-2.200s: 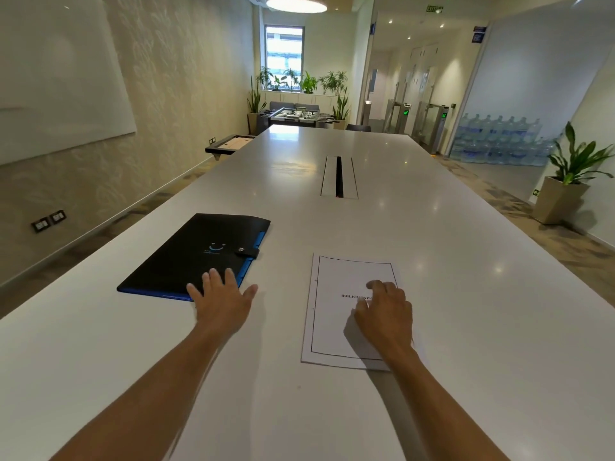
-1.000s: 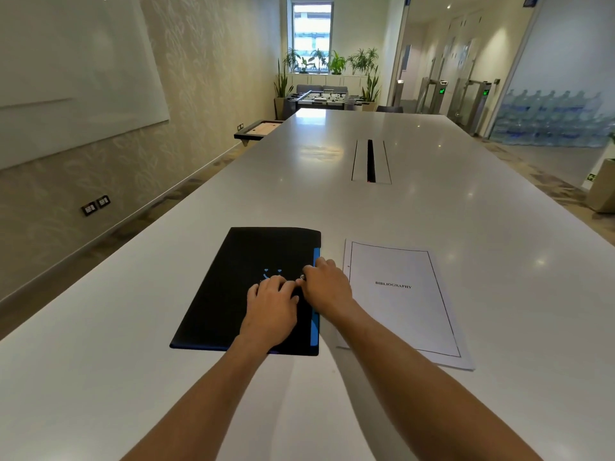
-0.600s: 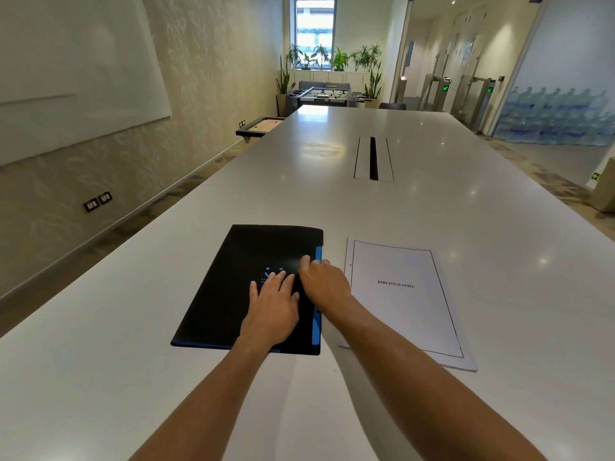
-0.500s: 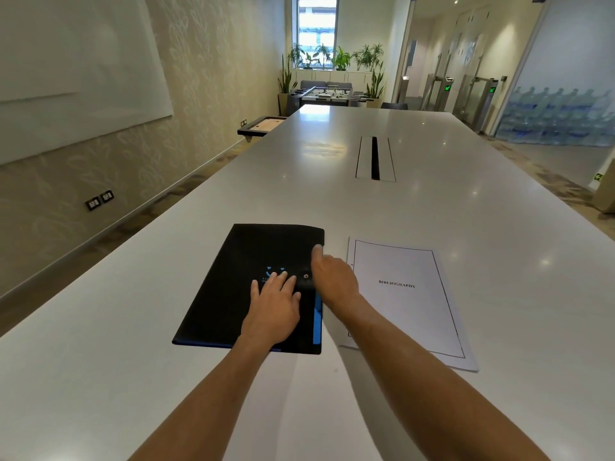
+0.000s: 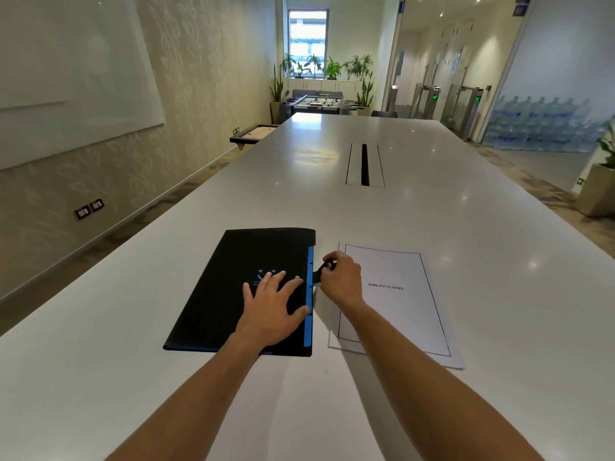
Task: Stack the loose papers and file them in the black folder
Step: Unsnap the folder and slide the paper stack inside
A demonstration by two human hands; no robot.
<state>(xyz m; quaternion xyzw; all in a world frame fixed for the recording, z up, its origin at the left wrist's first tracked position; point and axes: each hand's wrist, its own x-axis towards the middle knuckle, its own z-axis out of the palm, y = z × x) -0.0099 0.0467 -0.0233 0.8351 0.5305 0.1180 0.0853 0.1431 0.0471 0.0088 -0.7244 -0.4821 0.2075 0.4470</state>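
The black folder (image 5: 229,281) with a blue right edge lies closed and flat on the white table (image 5: 432,211). My left hand (image 5: 271,311) rests flat on its cover, fingers spread. My right hand (image 5: 342,279) pinches the folder's black snap strap (image 5: 318,273), pulled off the cover to the right of the blue edge. The stud (image 5: 297,278) on the cover is bare. The stacked papers (image 5: 399,294), headed BIBLIOGRAPHY, lie just right of the folder, partly under my right wrist.
A cable slot (image 5: 365,164) runs along the table's middle farther out. Left of the table is a wall with a whiteboard (image 5: 66,78). A potted plant (image 5: 602,181) stands on the floor at the right.
My right hand has pulled the snap strap off the folder's cover and out past its right edge. My left hand stays flat on the cover. Papers and folder have not shifted.
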